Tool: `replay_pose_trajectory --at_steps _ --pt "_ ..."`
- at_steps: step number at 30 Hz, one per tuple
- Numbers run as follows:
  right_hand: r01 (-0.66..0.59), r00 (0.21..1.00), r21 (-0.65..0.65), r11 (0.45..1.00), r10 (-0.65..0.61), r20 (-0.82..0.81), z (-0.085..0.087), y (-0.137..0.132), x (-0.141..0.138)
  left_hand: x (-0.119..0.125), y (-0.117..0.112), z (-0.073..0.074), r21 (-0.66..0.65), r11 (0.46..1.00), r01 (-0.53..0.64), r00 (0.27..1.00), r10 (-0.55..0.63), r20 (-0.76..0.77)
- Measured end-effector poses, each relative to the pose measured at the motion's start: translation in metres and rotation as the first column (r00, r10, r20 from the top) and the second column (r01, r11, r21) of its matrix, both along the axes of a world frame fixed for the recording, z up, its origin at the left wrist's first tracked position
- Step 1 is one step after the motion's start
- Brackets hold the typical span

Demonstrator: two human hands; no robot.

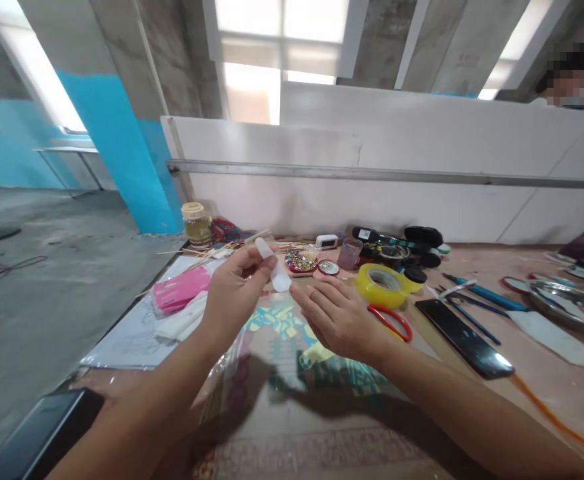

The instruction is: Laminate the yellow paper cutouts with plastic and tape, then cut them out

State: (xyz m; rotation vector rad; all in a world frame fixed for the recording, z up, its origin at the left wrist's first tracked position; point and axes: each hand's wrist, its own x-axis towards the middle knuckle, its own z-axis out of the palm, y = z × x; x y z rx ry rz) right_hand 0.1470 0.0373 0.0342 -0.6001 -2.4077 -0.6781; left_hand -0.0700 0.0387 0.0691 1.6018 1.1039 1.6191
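Observation:
My left hand (239, 283) is closed, pinching a small white strip (278, 275) between thumb and fingers above the table. The strip is pale, narrow and slightly bent; I cannot tell if it is paper or plastic. At its lower end, a fingertip of my right hand (345, 313) touches or almost touches it. The fingers of that hand are stretched out, palm down, and the palm side is hidden. Beneath both hands lies a clear-covered sheet (272, 407) with blue and yellow shapes. A round dish of colourful small pieces (301, 261) sits just beyond my hands.
Yellow tape (382, 285), red-handled scissors (401, 325) and a black phone (465, 339) lie to the right, near a metal bowl (572, 300). A pink packet (181, 290) and a lidded jar (197, 225) are left. A white partition (322, 143) stands behind; another person is far right.

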Motion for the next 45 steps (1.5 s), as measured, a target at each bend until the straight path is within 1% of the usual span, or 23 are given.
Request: replay_pose_trajectory --at_steps 5,7,8,9,11,13,14,15,16,17,20,24,26,30,32,33,35,38,39,40,41,42,45 --pt "0.049 0.993 -0.076 0.996 -0.057 -0.099 -0.013 -0.016 0.002 -0.009 0.009 0.007 0.061 0.996 -0.071 0.993 0.064 0.102" --pt "0.026 0.981 -0.242 0.970 -0.072 -0.180 -0.010 -0.023 0.005 -0.014 0.012 0.009 0.045 0.998 -0.051 0.993 0.046 0.110" --pt "-0.001 0.969 -0.367 0.930 -0.090 -0.230 -0.007 -0.026 0.006 -0.014 0.012 0.009 0.021 1.000 -0.009 0.995 0.007 0.100" --pt "-0.042 0.951 -0.503 0.863 -0.120 -0.285 -0.002 -0.027 0.007 -0.012 0.010 0.009 -0.004 0.999 0.047 0.995 -0.046 0.084" --pt "-0.183 0.895 -0.724 0.665 -0.193 -0.403 0.009 -0.026 0.006 -0.005 0.004 0.007 -0.044 0.985 0.164 0.986 -0.164 0.017" --pt "-0.366 0.821 -0.807 0.464 -0.248 -0.514 0.018 -0.020 0.004 0.003 -0.004 0.003 -0.052 0.972 0.230 0.966 -0.234 -0.107" --pt "-0.445 0.786 -0.809 0.385 -0.266 -0.559 0.021 -0.016 0.002 0.007 -0.009 0.002 -0.047 0.970 0.239 0.951 -0.244 -0.192" --pt "-0.511 0.753 -0.794 0.329 -0.275 -0.598 0.023 -0.013 0.000 0.009 -0.012 0.001 -0.038 0.970 0.241 0.930 -0.243 -0.276" --pt "-0.562 0.723 -0.774 0.292 -0.281 -0.631 0.025 -0.010 -0.002 0.011 -0.015 0.000 -0.030 0.969 0.244 0.906 -0.239 -0.349" --pt "-0.601 0.694 -0.751 0.275 -0.286 -0.661 0.026 -0.008 -0.003 0.012 -0.017 -0.001 -0.026 0.967 0.253 0.882 -0.241 -0.405" --pt "-0.668 0.622 -0.692 0.273 -0.306 -0.721 0.029 -0.006 -0.005 0.013 -0.019 -0.003 -0.078 0.942 0.327 0.814 -0.323 -0.482" --pt "-0.684 0.576 -0.663 0.305 -0.333 -0.747 0.030 -0.006 -0.001 0.016 -0.019 -0.004 -0.166 0.898 0.408 0.755 -0.434 -0.492" --pt "-0.684 0.555 -0.635 0.359 -0.308 -0.773 0.029 -0.006 0.000 0.018 -0.019 -0.004 -0.187 0.889 0.419 0.754 -0.455 -0.474" --pt "-0.639 0.491 -0.556 0.531 -0.275 -0.827 0.029 -0.004 0.000 0.023 -0.021 -0.003 -0.217 0.904 0.369 0.798 -0.428 -0.424" --pt "-0.629 0.471 -0.533 0.566 -0.268 -0.840 0.029 -0.002 0.001 0.025 -0.020 -0.003 -0.228 0.904 0.360 0.813 -0.424 -0.399" --pt "-0.630 0.477 -0.539 0.558 -0.270 -0.837 0.029 -0.001 0.002 0.025 -0.019 -0.004 -0.237 0.902 0.361 0.812 -0.429 -0.395" --pt "-0.636 0.524 -0.584 0.505 -0.273 -0.807 0.029 0.001 0.005 0.024 -0.016 -0.005 -0.259 0.896 0.362 0.811 -0.439 -0.386" --pt "-0.611 0.673 -0.700 0.369 -0.223 -0.705 0.036 0.003 0.018 0.019 -0.012 -0.006 -0.303 0.881 0.363 0.819 -0.457 -0.346" --pt "-0.594 0.717 -0.733 0.331 -0.195 -0.669 0.040 0.004 0.023 0.017 -0.011 -0.006 -0.315 0.875 0.367 0.825 -0.463 -0.324" --pt "-0.571 0.752 -0.760 0.311 -0.175 -0.636 0.045 0.004 0.029 0.014 -0.010 -0.005 -0.327 0.868 0.374 0.830 -0.470 -0.299" --pt "-0.539 0.779 -0.783 0.310 -0.171 -0.603 0.050 0.004 0.035 0.012 -0.009 -0.004 -0.334 0.862 0.381 0.836 -0.475 -0.275" --pt "-0.500 0.798 -0.802 0.327 -0.186 -0.574 0.054 0.005 0.041 0.010 -0.009 -0.002 -0.334 0.859 0.389 0.842 -0.479 -0.249" --pt "-0.304 0.852 -0.861 0.408 -0.287 -0.437 0.058 0.008 0.057 0.006 -0.010 0.003 -0.315 0.856 0.409 0.858 -0.479 -0.186"
